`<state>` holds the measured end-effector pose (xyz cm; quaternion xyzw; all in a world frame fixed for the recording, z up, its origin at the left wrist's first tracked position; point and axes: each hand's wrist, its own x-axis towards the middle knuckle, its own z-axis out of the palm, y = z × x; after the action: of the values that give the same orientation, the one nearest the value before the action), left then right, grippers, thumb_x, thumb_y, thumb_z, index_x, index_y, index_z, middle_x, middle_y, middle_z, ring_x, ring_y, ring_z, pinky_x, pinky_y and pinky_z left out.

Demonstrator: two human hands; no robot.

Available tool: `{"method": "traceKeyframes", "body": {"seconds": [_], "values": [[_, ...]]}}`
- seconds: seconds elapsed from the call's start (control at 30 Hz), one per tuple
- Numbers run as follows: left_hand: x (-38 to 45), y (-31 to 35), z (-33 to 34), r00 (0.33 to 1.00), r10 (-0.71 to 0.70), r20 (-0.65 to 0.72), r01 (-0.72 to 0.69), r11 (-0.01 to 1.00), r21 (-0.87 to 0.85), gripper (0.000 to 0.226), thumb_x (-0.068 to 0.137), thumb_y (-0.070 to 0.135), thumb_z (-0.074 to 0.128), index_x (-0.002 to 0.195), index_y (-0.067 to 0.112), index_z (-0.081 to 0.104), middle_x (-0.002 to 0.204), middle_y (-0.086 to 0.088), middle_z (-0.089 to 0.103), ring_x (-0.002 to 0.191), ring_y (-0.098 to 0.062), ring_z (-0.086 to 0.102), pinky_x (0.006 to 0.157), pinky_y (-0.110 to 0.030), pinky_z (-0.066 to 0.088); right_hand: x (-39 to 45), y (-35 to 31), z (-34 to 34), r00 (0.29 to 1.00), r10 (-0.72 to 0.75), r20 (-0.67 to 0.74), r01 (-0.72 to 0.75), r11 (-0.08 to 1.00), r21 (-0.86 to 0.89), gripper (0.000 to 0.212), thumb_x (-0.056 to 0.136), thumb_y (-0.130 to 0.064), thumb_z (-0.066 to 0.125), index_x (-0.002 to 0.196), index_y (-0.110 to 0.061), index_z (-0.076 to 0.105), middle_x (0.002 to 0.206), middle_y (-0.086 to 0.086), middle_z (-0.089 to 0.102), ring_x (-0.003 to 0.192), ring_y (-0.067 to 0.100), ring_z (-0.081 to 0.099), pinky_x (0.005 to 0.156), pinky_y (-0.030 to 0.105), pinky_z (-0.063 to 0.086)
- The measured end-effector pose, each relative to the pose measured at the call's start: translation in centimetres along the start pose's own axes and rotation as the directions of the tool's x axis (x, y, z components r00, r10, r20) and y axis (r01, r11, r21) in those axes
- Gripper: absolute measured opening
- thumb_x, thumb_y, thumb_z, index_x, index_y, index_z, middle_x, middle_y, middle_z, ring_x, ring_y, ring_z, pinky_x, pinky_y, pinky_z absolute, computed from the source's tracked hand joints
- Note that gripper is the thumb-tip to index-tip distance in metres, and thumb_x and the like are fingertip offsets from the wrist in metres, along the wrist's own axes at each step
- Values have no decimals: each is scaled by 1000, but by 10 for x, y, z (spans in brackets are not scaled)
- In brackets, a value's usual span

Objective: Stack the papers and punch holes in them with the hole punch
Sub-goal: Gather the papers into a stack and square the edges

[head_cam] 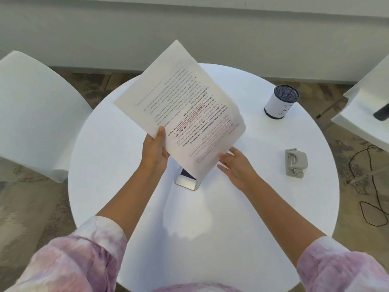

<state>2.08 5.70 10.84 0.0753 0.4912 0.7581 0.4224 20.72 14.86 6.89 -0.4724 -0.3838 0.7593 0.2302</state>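
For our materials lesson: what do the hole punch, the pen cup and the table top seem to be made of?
Hole punch: grey, matte body, likely painted metal or plastic; bare shiny rods across it look like metal.
Pen cup: dark wire mesh at the rim, probably metal, wrapped in white paper.
Table top: smooth, plain white, slightly glossy; likely laminate or plastic.

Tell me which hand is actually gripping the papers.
The left hand: its thumb pinches the papers at their edge. The right hand lies open, fingers flat under the lower corner.

Papers (pixel 185 106), held in the left hand (pixel 154 151): printed text, upside down, mostly illegible; bold heading reads "CLIMATE CHANGE". Cup (pixel 281 101), beyond the right hand (pixel 236 166): handwritten "H".
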Motion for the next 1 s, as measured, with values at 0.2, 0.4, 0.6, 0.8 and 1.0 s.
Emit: {"method": "traceKeyframes", "body": {"seconds": [0.2,0.4,0.6,0.8,1.0], "values": [[-3,-7,-14,997,-20,69,16,998,59,35,94,7,46,123,27,50,119,7,62,113,-13,58,87,-34,54,-1,-12,-12,991,-123,-53,127,989,75,35,90,2,51,123,-8,47,103,8,64,94,20,63,75,27,56],[0,-7,-30,995,-39,94,34,998,57,47,90,-1,47,132,22,45,127,0,58,116,-19,56,85,-34,55,-1,-17,-28,952,-277,-127,228,923,-310,12,88,-4,55,98,1,60,84,9,56,87,23,55,95,46,49],[17,20,-61,997,-20,78,2,975,223,38,89,9,53,127,12,51,116,-2,65,108,-22,60,78,-31,56,-9,-31,-42,885,-431,-176,289,805,-518,22,87,-7,55,74,-25,59,80,16,59,76,19,50,79,41,48],[24,35,-55,992,54,110,-107,819,564,20,87,9,59,105,15,62,107,-2,66,103,-28,61,87,-40,51,-12,-36,-41,838,-527,-140,362,730,-580,10,89,-7,53,80,-4,56,86,22,63,78,18,52,75,33,42],[19,25,-56,988,95,118,-145,821,552,24,86,7,60,109,12,63,103,8,66,96,-9,62,79,-20,48,-16,-35,-47,858,-510,-61,352,670,-654,6,88,-12,56,91,-17,57,87,11,63,78,18,55,78,35,45]]}}
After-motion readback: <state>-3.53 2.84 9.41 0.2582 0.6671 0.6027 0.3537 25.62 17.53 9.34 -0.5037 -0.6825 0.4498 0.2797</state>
